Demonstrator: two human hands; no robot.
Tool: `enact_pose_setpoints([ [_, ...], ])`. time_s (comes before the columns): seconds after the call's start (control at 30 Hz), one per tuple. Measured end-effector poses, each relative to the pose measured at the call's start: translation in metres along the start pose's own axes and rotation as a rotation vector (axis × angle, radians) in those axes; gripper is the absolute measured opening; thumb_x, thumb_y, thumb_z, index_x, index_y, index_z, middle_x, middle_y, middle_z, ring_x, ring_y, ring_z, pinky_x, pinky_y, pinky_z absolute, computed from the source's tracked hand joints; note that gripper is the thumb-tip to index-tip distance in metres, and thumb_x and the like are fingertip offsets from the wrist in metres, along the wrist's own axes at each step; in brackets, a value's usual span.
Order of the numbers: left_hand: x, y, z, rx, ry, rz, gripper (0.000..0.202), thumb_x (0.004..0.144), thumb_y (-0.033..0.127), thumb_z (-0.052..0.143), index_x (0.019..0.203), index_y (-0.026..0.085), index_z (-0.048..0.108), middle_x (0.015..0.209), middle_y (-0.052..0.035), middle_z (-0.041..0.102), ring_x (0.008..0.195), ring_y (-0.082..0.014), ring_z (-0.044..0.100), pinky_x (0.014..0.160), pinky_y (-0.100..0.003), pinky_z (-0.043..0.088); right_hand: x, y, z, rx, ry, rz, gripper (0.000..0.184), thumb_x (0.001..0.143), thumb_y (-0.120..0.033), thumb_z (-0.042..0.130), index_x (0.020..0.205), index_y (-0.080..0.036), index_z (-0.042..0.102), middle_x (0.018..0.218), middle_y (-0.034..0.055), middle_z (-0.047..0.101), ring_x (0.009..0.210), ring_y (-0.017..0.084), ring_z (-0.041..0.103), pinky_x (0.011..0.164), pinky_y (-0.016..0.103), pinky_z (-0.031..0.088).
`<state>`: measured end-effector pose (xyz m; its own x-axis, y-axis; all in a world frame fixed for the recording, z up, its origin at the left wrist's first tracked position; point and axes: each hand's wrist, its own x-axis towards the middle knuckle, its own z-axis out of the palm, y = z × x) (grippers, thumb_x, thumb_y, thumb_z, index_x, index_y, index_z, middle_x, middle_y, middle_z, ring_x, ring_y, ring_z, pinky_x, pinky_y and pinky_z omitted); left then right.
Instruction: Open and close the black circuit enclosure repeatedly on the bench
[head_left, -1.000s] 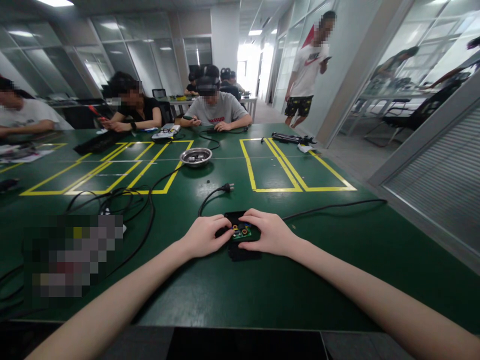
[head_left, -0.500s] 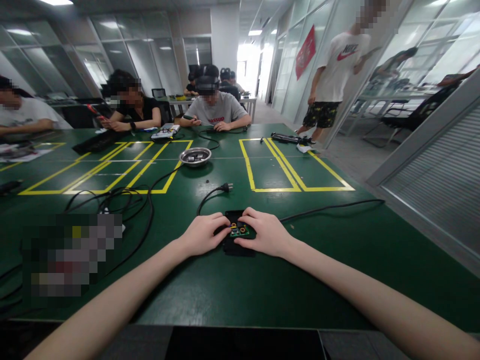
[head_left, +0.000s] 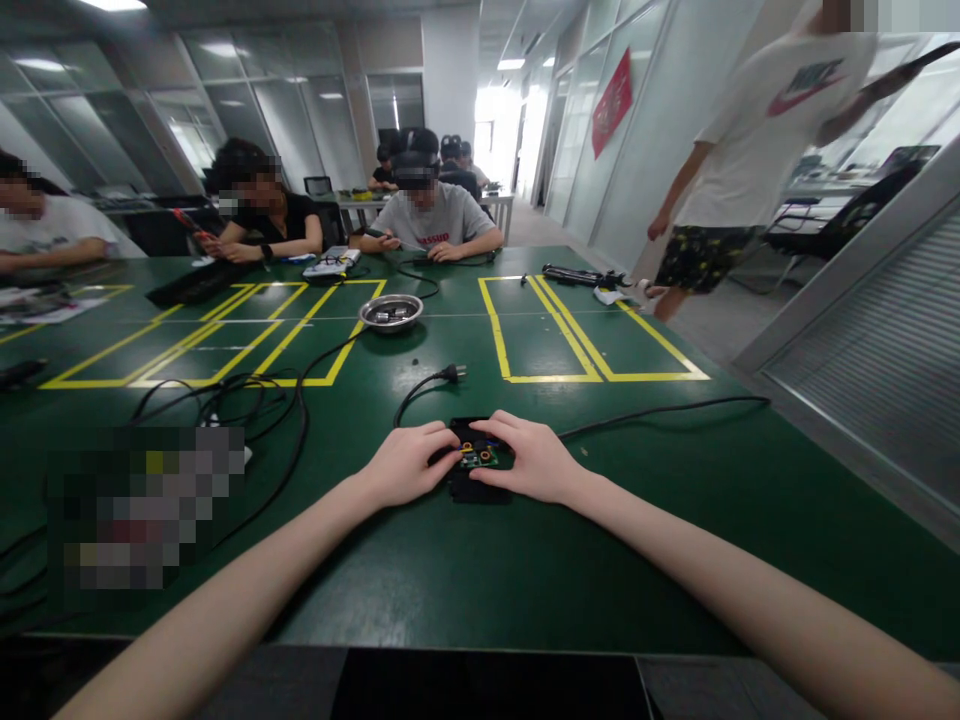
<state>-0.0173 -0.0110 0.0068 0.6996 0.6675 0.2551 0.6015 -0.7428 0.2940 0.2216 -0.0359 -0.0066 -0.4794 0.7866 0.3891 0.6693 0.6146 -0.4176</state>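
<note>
A small black adapter case lies open on the green table, showing a green circuit board with orange coils. My left hand grips its left side with curled fingers. My right hand clasps its right side, thumb and fingers closed round the board. A black cable with a plug runs out behind the case.
A metal bowl sits farther back among yellow tape rectangles. Tangled black cables lie to the left. Several seated people work at the far side; a person in a white shirt walks past on the right.
Both hands and the case have slid slightly away from me. The standing person has walked nearer along the right aisle.
</note>
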Motion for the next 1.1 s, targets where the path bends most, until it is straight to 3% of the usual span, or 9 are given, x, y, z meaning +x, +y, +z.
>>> enact_pose_setpoints([
  [0.17, -0.002, -0.004, -0.002, -0.020, 0.000, -0.003, 0.017, 0.103, 0.032, 0.057, 0.102, 0.022, 0.071, 0.095, -0.0023, 0.072, 0.082, -0.0170, 0.070, 0.071, -0.025, 0.050, -0.004, 0.004, -0.012, 0.032, 0.028, -0.033, 0.044, 0.096, -0.044, 0.066, 0.133, -0.023, 0.057, 0.128, 0.0101, 0.062, 0.094, 0.021, 0.070, 0.080, 0.034, 0.058],
  [0.33, -0.003, -0.005, -0.003, -0.045, -0.026, 0.007, 0.018, 0.103, 0.033, 0.056, 0.105, 0.022, 0.071, 0.098, -0.0027, 0.072, 0.084, -0.0170, 0.070, 0.074, -0.026, 0.051, -0.007, 0.015, -0.029, -0.055, -0.077, -0.049, 0.024, 0.093, -0.039, 0.067, 0.106, -0.021, 0.057, 0.104, 0.0057, 0.065, 0.079, 0.019, 0.066, 0.068, 0.030, 0.049],
  [0.43, -0.004, -0.005, -0.005, -0.067, -0.040, 0.010, 0.019, 0.102, 0.034, 0.057, 0.107, 0.022, 0.071, 0.100, -0.0032, 0.072, 0.087, -0.0174, 0.071, 0.076, -0.026, 0.053, -0.009, 0.015, -0.034, -0.066, -0.166, -0.041, 0.033, 0.087, -0.044, 0.074, 0.102, -0.022, 0.054, 0.095, 0.0030, 0.067, 0.078, 0.020, 0.066, 0.068, 0.030, 0.046],
  [0.57, -0.005, -0.005, -0.006, -0.090, -0.044, 0.014, 0.020, 0.101, 0.036, 0.059, 0.108, 0.021, 0.071, 0.101, -0.0044, 0.072, 0.088, -0.0184, 0.071, 0.076, -0.027, 0.053, -0.009, 0.012, -0.032, -0.055, -0.181, 0.016, 0.047, 0.078, -0.049, 0.081, 0.104, -0.022, 0.053, 0.093, 0.0025, 0.068, 0.078, 0.021, 0.068, 0.067, 0.030, 0.045],
  [1.1, 0.002, -0.004, 0.001, -0.018, 0.000, -0.022, 0.017, 0.101, 0.031, 0.059, 0.110, 0.021, 0.071, 0.098, -0.0033, 0.069, 0.084, -0.0178, 0.069, 0.074, -0.026, 0.052, -0.006, 0.012, -0.030, -0.096, -0.150, 0.054, 0.033, 0.081, -0.041, 0.077, 0.099, -0.023, 0.056, 0.089, 0.0028, 0.071, 0.076, 0.021, 0.069, 0.067, 0.029, 0.045],
])
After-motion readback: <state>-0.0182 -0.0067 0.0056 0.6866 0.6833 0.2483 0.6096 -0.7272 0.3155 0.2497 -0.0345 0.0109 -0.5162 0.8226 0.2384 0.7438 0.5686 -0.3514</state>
